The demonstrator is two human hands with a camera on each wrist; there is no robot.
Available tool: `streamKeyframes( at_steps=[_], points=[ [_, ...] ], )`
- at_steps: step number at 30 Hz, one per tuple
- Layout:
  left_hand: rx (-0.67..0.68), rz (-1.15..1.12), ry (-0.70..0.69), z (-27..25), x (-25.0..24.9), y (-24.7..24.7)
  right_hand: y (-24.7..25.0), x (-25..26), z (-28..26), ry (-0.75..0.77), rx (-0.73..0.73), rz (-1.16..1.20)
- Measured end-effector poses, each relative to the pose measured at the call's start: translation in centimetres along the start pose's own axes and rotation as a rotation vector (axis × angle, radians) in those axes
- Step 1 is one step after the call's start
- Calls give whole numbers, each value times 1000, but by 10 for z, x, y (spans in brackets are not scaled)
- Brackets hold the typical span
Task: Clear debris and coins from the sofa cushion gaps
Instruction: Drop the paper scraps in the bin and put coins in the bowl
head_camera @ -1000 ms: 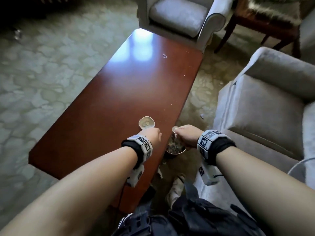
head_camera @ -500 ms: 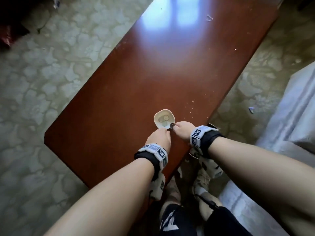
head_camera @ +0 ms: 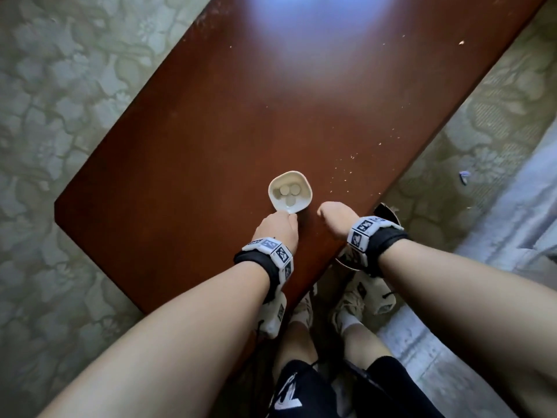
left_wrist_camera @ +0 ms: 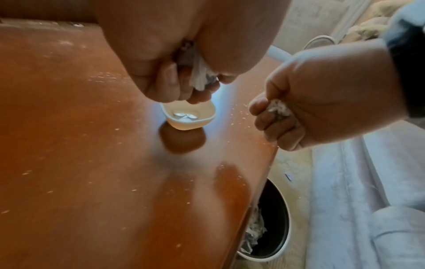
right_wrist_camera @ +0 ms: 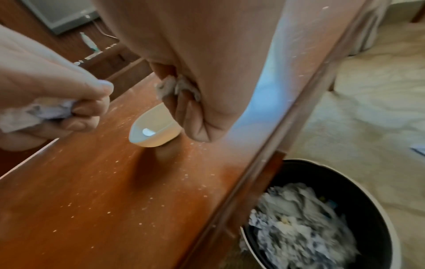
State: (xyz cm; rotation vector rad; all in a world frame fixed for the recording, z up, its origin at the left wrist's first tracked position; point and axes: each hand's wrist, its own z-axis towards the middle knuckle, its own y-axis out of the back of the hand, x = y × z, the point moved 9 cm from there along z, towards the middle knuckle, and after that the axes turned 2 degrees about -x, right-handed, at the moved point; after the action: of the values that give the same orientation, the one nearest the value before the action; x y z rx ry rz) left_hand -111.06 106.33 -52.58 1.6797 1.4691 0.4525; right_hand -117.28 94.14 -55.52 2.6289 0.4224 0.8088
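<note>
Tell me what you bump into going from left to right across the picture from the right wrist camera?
Left hand gripping crumpled paper → small white dish with a coin → right hand clutching paper scraps → table edge → trash bin full of paper.

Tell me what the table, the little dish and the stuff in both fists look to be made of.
Table: reddish wood or veneer, glossy; it mirrors window light.
Dish: cream, smooth, thick-rimmed; ceramic or plastic, unclear.
Wads in the left hand and right hand: crumpled white tissue or paper, matte and creased.
</note>
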Motion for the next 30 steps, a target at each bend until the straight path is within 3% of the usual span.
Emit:
streamKeyframes(
  at_steps=[3,8,12,18,30],
  points=[
    [86,55,-89,-2,-37,-11,13,-38,-12,-74,48,38],
    [294,166,-243,-10,-105,-51,48,-116,-31,-247,-88,262],
    [369,226,-342,-24,-153,-86,64,-159,-47,-312,-133,350],
    [369,198,-157,-23,-166,-122,65,-193,-50,-359,-114,480],
    [300,68,-45,-5,-168,-139,38,-211,-33,-415,-158,665]
  ],
)
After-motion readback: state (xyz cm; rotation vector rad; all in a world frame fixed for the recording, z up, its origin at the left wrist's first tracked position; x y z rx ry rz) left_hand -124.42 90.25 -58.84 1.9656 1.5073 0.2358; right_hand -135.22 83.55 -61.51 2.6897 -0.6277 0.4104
